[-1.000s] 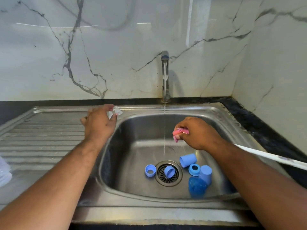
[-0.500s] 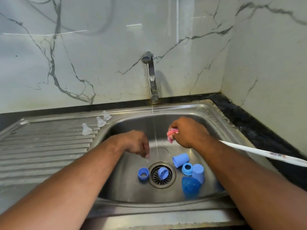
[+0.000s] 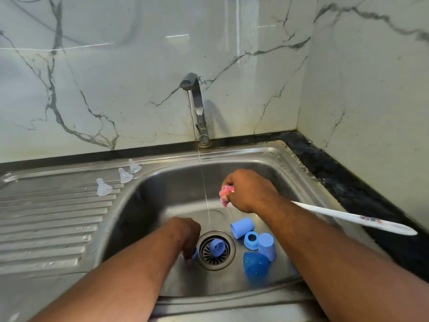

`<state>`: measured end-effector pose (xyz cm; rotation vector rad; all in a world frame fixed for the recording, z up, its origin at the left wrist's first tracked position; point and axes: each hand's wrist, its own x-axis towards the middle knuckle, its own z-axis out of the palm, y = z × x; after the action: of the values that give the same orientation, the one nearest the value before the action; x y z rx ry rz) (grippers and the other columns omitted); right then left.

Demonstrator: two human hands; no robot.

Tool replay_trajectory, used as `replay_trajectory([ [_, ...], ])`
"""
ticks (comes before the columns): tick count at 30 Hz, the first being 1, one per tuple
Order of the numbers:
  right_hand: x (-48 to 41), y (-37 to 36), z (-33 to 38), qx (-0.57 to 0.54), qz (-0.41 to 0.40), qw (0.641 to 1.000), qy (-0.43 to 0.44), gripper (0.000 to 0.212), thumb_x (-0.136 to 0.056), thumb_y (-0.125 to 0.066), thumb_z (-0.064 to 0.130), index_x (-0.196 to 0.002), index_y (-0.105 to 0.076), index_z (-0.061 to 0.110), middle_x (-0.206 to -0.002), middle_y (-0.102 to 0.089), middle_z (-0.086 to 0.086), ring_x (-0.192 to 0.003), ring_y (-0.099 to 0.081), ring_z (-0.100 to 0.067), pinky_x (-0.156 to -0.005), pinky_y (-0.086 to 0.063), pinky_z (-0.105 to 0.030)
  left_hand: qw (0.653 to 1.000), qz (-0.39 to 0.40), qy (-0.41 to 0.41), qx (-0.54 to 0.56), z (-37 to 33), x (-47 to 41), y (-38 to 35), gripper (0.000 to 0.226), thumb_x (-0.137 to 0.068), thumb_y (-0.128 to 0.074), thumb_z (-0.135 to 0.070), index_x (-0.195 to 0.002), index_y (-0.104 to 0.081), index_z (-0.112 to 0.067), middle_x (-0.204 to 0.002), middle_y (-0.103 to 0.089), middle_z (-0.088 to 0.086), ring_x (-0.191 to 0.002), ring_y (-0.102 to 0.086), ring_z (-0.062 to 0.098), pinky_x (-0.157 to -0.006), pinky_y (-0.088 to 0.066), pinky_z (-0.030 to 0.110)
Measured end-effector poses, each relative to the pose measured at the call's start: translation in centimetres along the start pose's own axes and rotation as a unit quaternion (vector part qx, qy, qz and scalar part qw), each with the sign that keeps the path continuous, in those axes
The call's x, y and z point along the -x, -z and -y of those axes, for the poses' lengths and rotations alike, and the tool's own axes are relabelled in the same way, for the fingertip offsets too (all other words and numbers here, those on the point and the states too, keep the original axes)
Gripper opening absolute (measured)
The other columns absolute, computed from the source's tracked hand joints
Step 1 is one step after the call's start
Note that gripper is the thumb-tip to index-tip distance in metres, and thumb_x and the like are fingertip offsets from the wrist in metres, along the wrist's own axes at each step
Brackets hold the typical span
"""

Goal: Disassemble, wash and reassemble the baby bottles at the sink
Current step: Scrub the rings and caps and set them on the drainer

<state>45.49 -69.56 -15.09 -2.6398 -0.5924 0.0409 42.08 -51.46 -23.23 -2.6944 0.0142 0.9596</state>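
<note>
Three clear teats (image 3: 125, 175) stand in a row well to the left of the left hand (image 3: 185, 234). Blue rings (image 3: 251, 240) number three, I think. One is mostly hidden under the left hand's fingers, one sits just to that hand's right on the single drain strainer (image 3: 216, 261), and one lies below the right hand (image 3: 249, 190). Two blue caps (image 3: 242, 227) lie below the right hand, with one glittery blue dome (image 3: 256, 267) lower still. One brush (image 3: 348, 219) is in the right hand. One tap (image 3: 197, 105) rises beyond both hands.
</note>
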Motion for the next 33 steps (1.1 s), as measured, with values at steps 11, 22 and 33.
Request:
replay_trajectory([
  [11, -0.2, 0.0, 0.0, -0.004, -0.006, 1.000, -0.005, 0.011, -0.079, -0.081, 0.026, -0.087, -0.076, 0.031, -0.084, -0.071, 0.012, -0.082, -0.064, -0.010, -0.074, -0.057, -0.033, 0.804, -0.326, 0.027, 0.497, 2.8, -1.0, 2.6, 0.011, -0.090, -0.074, -0.028, -0.087, -0.075, -0.017, -0.071, -0.066, -0.004, -0.070, -0.061, 0.013, -0.061, -0.044, 0.019],
  [22, -0.3, -0.4, 0.1, -0.010, -0.007, 1.000, 0.003, 0.007, -0.082, -0.079, 0.026, -0.085, -0.075, 0.031, -0.078, -0.069, 0.015, -0.076, -0.062, -0.003, -0.067, -0.052, -0.028, 0.702, -0.370, 0.036, 0.608, 2.8, -1.0, 3.1, 0.011, -0.095, -0.069, -0.025, -0.090, -0.073, -0.016, -0.075, -0.067, -0.003, -0.064, -0.056, 0.010, -0.060, -0.042, 0.022],
  [33, -0.3, 0.1, 0.0, 0.040, -0.062, 0.997, 0.006, 0.021, -0.096, -0.065, 0.031, -0.116, -0.060, 0.035, -0.108, -0.069, 0.006, -0.094, -0.060, -0.014, -0.075, -0.047, -0.030, 0.454, -0.214, -0.074, 0.862, 3.3, 5.6, 5.4, 0.018, -0.105, -0.049, -0.016, -0.109, -0.064, -0.009, -0.090, -0.073, 0.011, -0.082, -0.074, 0.023, -0.067, -0.053, 0.031],
])
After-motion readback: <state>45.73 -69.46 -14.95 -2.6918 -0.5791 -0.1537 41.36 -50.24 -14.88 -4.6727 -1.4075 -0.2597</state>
